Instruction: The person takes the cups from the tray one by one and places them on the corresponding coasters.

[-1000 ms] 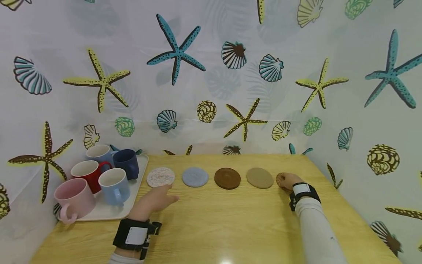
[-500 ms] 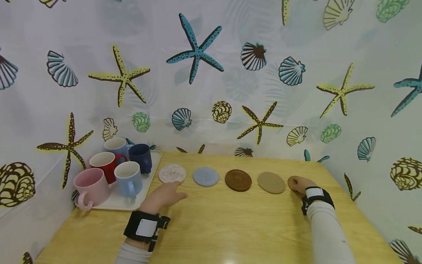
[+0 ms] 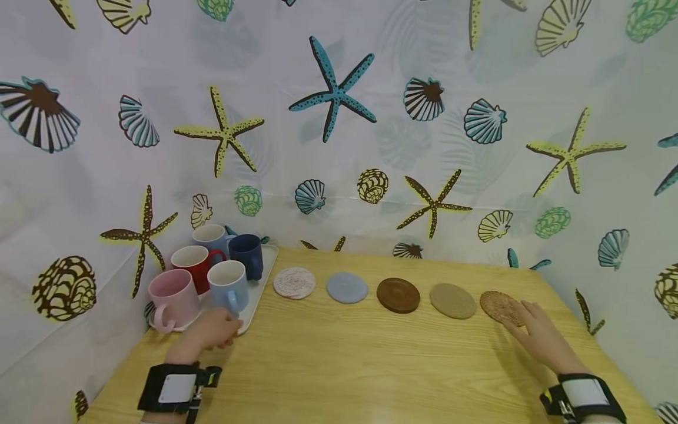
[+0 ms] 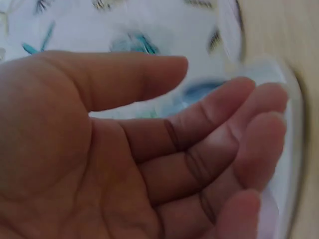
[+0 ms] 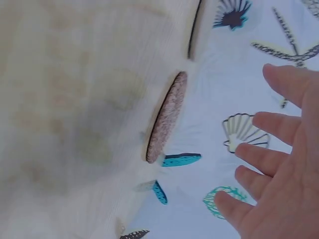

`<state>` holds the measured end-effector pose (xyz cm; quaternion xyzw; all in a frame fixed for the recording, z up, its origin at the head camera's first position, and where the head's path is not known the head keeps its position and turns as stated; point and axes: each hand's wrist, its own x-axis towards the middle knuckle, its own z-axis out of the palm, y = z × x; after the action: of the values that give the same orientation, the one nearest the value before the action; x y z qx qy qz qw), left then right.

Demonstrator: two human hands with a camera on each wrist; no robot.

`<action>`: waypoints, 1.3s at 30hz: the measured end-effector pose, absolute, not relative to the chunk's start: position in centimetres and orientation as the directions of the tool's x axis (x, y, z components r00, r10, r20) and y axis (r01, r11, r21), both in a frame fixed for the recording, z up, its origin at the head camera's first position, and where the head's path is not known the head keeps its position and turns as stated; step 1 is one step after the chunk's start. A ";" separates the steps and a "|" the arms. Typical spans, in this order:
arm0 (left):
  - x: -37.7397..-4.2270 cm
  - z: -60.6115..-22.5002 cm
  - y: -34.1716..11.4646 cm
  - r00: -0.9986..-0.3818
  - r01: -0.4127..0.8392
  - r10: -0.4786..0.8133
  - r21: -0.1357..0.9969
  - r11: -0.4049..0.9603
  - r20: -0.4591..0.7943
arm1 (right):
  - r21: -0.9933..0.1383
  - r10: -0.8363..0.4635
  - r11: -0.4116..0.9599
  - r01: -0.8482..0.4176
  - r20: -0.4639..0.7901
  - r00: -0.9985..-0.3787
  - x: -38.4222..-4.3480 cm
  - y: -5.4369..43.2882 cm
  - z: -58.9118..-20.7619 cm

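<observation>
My left hand (image 3: 203, 334) hovers by the front right corner of a white tray (image 3: 269, 259), just in front of a light blue mug (image 3: 226, 284). Its fingers curve loosely and hold nothing; in the left wrist view the palm shows bare, with the tray's rim (image 4: 295, 124) beyond the fingertips. At the right end of a row of coasters lies a brown woven coaster (image 3: 498, 306). Beside it is my right hand (image 3: 548, 341), fingers spread and nothing held. The right wrist view shows a gap between those fingers and the woven coaster (image 5: 167, 118).
Also on the tray stand a pink mug (image 3: 173, 291), a red mug (image 3: 192, 264), a dark blue mug (image 3: 246, 256) and another light blue mug (image 3: 210, 237). Speckled white (image 3: 294, 283), blue (image 3: 346, 287), dark brown (image 3: 398, 295) and tan coasters (image 3: 452, 301) lie in a row. A patterned curtain (image 3: 371, 147) surrounds the table.
My right hand has let go of the woven coaster and drawn back toward me. The left hand has moved from near the speckled coaster to the tray's front corner. The head view has shifted left.
</observation>
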<state>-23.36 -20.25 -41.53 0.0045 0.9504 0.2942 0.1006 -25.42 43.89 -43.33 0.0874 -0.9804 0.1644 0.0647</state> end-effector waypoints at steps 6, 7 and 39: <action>-23.9 -43.9 -25.3 -0.936 -0.316 -0.116 0.644 0.696 -0.333 | -0.397 -0.159 0.893 -0.211 0.160 -0.974 -20.1 44.8 -42.9; -24.1 -44.3 -25.5 -0.933 -0.332 -0.135 0.651 0.682 -0.335 | -0.400 -0.160 0.891 -0.215 0.167 -0.973 -19.4 44.9 -42.9; -17.7 -47.1 -27.5 -0.846 -0.533 -0.342 0.617 0.579 -0.409 | -0.302 -0.105 0.944 -0.132 0.106 -0.989 -13.8 43.5 -45.2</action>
<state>-17.73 -27.49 -47.14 -0.2486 0.8800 0.3854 0.1236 -13.84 43.53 -45.20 0.0603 -0.9849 0.1559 0.0440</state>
